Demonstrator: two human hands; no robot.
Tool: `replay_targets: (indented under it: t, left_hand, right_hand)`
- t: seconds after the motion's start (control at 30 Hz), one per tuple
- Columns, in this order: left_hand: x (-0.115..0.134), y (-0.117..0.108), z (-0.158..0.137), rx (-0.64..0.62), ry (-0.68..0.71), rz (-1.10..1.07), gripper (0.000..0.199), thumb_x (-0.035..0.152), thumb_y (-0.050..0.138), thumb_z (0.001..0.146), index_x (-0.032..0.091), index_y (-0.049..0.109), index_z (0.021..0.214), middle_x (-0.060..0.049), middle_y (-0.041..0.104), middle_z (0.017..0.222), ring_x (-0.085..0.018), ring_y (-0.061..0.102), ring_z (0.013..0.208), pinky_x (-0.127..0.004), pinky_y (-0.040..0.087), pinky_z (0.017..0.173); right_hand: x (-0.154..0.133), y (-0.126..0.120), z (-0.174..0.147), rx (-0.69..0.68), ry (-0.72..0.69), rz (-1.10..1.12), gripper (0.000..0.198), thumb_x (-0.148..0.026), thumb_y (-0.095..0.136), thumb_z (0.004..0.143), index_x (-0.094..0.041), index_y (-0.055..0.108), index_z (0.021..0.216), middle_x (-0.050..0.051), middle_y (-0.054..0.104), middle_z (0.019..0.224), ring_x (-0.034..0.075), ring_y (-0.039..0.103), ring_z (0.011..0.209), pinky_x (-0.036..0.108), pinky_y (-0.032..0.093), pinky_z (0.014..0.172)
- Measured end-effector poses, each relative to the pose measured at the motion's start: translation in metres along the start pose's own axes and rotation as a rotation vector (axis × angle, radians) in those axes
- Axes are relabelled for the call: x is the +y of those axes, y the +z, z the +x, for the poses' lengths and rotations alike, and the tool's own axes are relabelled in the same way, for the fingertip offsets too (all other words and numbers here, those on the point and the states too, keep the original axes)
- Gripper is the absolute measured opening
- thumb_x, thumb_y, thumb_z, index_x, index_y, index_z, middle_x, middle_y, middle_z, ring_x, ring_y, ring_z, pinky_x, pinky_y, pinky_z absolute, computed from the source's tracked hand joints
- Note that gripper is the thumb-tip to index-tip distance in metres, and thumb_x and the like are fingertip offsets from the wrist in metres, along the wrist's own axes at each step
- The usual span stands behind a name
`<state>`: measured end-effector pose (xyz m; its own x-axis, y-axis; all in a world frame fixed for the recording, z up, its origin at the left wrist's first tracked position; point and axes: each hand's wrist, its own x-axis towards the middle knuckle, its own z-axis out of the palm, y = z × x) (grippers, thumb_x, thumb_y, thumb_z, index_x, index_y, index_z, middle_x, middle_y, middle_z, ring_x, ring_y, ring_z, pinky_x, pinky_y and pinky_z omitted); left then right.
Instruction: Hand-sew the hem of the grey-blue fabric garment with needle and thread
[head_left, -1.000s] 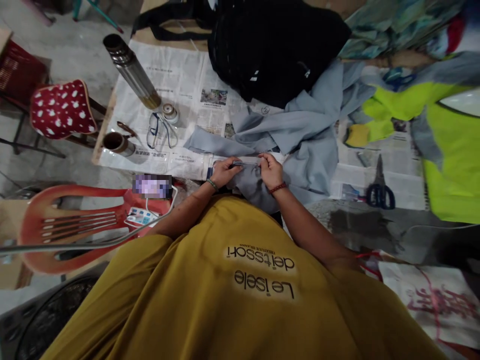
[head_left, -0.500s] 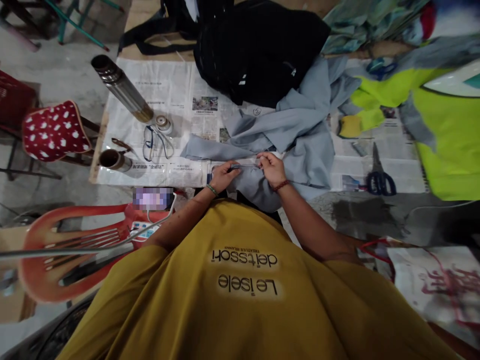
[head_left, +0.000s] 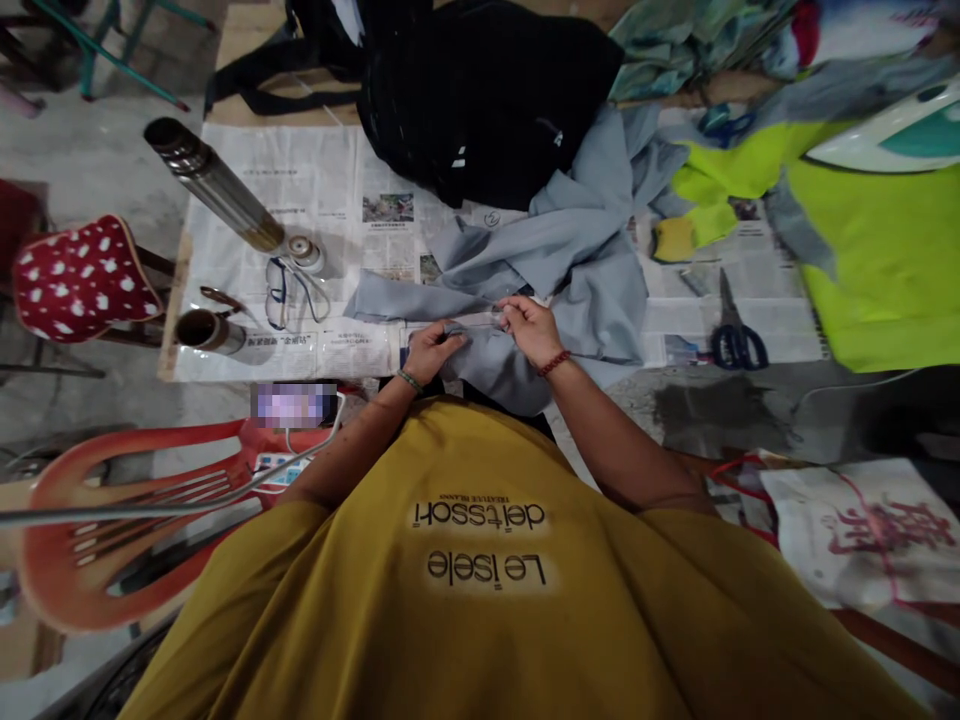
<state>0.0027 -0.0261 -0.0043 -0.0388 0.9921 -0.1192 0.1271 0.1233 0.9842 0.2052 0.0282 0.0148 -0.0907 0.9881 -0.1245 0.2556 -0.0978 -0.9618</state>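
At the near edge of the table, grey cloth (head_left: 571, 262) lies in loose folds, part of it hanging down toward my lap. My left hand (head_left: 433, 352) is closed, pinching the cloth's edge between thumb and fingers. A short way to its right, my right hand (head_left: 532, 330) is closed too, thumb and forefinger pressed together just over the cloth. Whatever those right fingertips hold is too small to make out. Navy-handled scissors (head_left: 739, 340) lie on the newspaper to the right of the cloth.
Newspaper (head_left: 330, 180) covers the table. To the left stand a steel flask (head_left: 217, 185), a cup (head_left: 206, 332) and eyeglasses (head_left: 289, 295). A black bag (head_left: 487, 95) lies behind the cloth. An iron (head_left: 900, 135) rests on a yellow-green garment (head_left: 885, 260) at right. A red chair (head_left: 67, 470) is beside me.
My view has shifted, so the table's things sit further left in the picture. Both hands stay at the cloth, close together, with the right fingertips slightly higher than before.
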Motion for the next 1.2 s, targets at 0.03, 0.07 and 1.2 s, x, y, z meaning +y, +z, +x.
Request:
replay_targets:
  t: [0.03, 0.07, 1.2]
  left_hand:
    - [0.0, 0.0, 0.0, -0.01, 0.002, -0.001, 0.029, 0.044, 0.077, 0.072, 0.019, 0.07, 0.084, 0.001, 0.067, 0.077, -0.014, 0.058, 0.074, -0.026, 0.049, 0.071]
    - [0.0, 0.0, -0.001, -0.018, 0.003, -0.002, 0.029, 0.041, 0.079, 0.071, 0.019, 0.071, 0.086, 0.001, 0.069, 0.079, -0.014, 0.06, 0.075, -0.026, 0.05, 0.072]
    - [-0.013, -0.008, 0.004, -0.068, 0.433, 0.014, 0.003, 0.018, 0.073, 0.08, 0.02, 0.073, 0.081, -0.002, 0.072, 0.09, -0.018, 0.068, 0.092, -0.032, 0.053, 0.089]
  right_hand:
    - [-0.001, 0.0, -0.001, -0.002, -0.007, 0.002, 0.023, -0.04, 0.059, 0.091, -0.02, 0.069, 0.094, -0.002, 0.059, 0.068, 0.011, 0.054, 0.061, 0.025, 0.048, 0.064]
    - [-0.002, 0.0, -0.002, 0.0, -0.017, 0.004, 0.024, -0.042, 0.059, 0.091, -0.021, 0.069, 0.095, -0.002, 0.059, 0.069, 0.011, 0.054, 0.062, 0.025, 0.048, 0.063]
    - [-0.008, -0.018, -0.036, -0.123, -0.585, -0.565, 0.033, -0.033, 0.045, 0.105, -0.027, 0.074, 0.119, 0.007, 0.07, 0.098, 0.019, 0.067, 0.088, 0.032, 0.055, 0.083]
